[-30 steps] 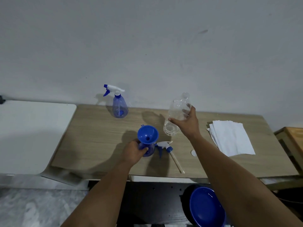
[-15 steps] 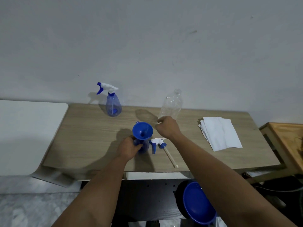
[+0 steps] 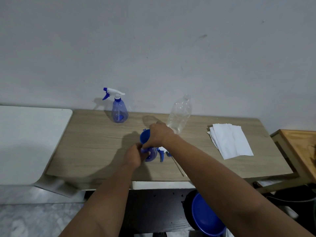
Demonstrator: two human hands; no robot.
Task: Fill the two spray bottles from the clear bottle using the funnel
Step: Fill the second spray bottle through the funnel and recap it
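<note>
- My left hand point(image 3: 135, 155) is gripping the near spray bottle point(image 3: 151, 155) low on its body, fingers curled round the blue translucent plastic, holding it upright on the tabletop point(image 3: 95, 142).
- My right hand point(image 3: 158, 134) is reaching over from the right and holding the blue funnel point(image 3: 144, 136) that is sitting in this bottle's neck; the fingers are curling down over the rim and cone, hiding most of the funnel. Only its left rim and a small tab at the top are showing.
- This bottle's head is off: the white-and-blue trigger sprayer point(image 3: 162, 152) is lying on the tabletop just to the right of the bottle, its dip tube point(image 3: 177, 165) trailing toward the near edge under my right forearm.
- The far spray bottle point(image 3: 118, 111) is standing upright near the wall, well apart from my hands, sprayer head on, nozzle pointing left. Body is blue translucent, conical; I cannot tell the fill level.
- The clear bottle point(image 3: 179, 115) is standing uncapped just behind my right hand, free of it. Ribbed clear plastic; it is looking empty or nearly so.
- A stack of white paper napkins point(image 3: 230, 141) is lying on the right side of the tabletop.
- A blue basin point(image 3: 205, 218) is sitting below the tabletop's front edge, partly hidden by my right arm.
</note>
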